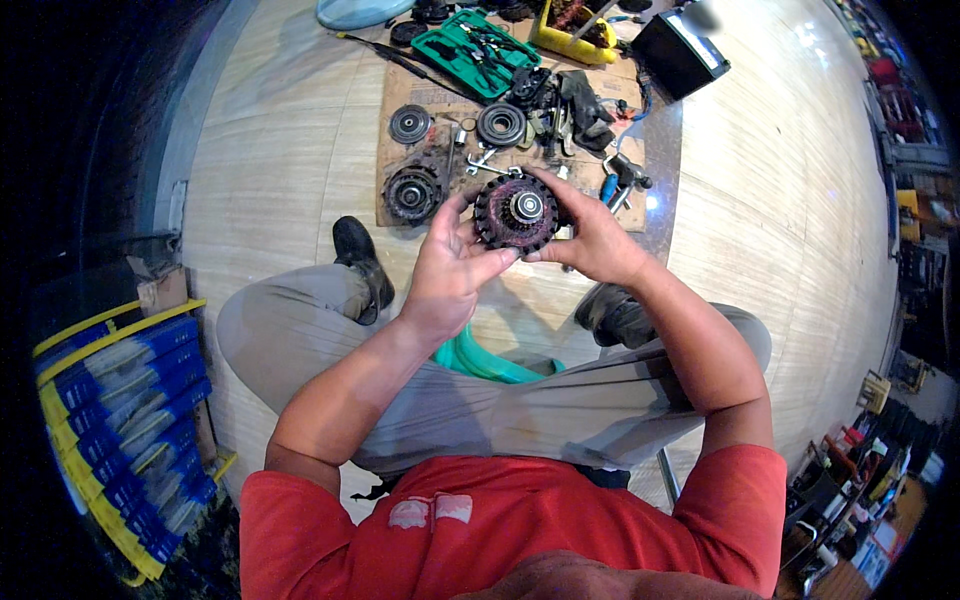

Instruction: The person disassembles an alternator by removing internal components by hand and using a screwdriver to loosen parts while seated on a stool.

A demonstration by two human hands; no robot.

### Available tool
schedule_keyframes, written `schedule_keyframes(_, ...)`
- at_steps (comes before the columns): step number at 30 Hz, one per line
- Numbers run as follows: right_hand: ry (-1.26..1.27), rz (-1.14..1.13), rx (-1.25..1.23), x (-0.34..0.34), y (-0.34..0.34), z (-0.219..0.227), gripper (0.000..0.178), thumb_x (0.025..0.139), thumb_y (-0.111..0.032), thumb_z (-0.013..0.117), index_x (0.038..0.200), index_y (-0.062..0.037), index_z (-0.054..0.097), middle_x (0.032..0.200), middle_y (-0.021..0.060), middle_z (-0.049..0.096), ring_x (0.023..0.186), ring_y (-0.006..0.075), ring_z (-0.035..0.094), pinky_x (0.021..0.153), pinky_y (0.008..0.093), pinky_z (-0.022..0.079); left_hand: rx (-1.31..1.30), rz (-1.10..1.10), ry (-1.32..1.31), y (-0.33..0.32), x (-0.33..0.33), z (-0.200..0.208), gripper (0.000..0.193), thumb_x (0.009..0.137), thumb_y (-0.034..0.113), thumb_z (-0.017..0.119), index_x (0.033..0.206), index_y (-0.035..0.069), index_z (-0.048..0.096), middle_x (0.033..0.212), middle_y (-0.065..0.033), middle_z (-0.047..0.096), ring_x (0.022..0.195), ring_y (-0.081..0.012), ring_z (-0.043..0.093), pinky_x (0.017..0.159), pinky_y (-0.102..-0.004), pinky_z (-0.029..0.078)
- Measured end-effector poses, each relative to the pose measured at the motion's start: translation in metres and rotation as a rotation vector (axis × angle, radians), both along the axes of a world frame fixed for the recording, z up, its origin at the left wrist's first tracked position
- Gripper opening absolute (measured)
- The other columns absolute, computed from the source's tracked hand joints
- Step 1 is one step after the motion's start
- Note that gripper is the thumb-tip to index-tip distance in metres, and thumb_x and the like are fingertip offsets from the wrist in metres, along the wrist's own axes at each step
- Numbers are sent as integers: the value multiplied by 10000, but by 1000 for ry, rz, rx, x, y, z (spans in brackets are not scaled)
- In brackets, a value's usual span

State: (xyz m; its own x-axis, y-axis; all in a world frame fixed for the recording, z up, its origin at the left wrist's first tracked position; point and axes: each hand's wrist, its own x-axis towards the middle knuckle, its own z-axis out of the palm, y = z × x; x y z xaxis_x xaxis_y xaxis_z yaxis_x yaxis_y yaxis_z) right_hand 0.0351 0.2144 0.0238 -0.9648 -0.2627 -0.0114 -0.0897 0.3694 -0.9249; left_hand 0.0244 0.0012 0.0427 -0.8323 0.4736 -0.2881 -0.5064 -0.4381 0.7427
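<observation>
Between my two hands I hold a round, dark toothed gear part (492, 212), smeared with reddish grease, with a shiny ring-shaped bearing on its central shaft. My left hand (447, 265) grips its left side, thumb along the lower edge. From the right, my right hand (598, 238) closes on the rim, its thumb near the left one. Just beyond the hands lies a small metal puller-like tool (491, 162) on a cardboard sheet (440, 97). A dark round housing (412, 193) with a central bearing rests left of my left hand.
Two pulley-like discs, one left (410, 124) and one middle (501, 125), lie farther off. Beyond are a green tool case (470, 50), a yellow container (560, 40) and a black battery-like box (682, 55). A blue-handled hammer (625, 172) lies right. Blue-and-yellow racks (130, 420) stand left.
</observation>
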Motion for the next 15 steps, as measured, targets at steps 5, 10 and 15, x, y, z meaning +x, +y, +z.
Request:
schedule_keyframes(5,-75,29,-152,0,-1,1,925,696,-169,863,1450,-8,353,1352,185,542,1245,247,533,1052,354,424,-34,16,-19,0,-1,1,754,796,-112,640,1440,-3,262,1231,-161,568,1123,-210,595,993,-336,469)
schedule_keyframes(10,-208,13,-227,0,1,11,887,713,-177,856,1433,13,376,1312,170,574,1214,216,547,1044,347,427,-77,8,-17,-1,0,-5,734,800,-102,644,1431,-4,281,1228,-159,576,1121,-211,596,991,-335,468)
schedule_keyframes(15,-238,45,-232,0,2,9,910,753,-107,821,1489,1,296,1373,126,523,1214,196,534,1036,334,429,-99,-2,42,-1,0,-8,728,801,-101,645,1429,6,295,1231,-153,577,1125,-212,597,983,-331,472)
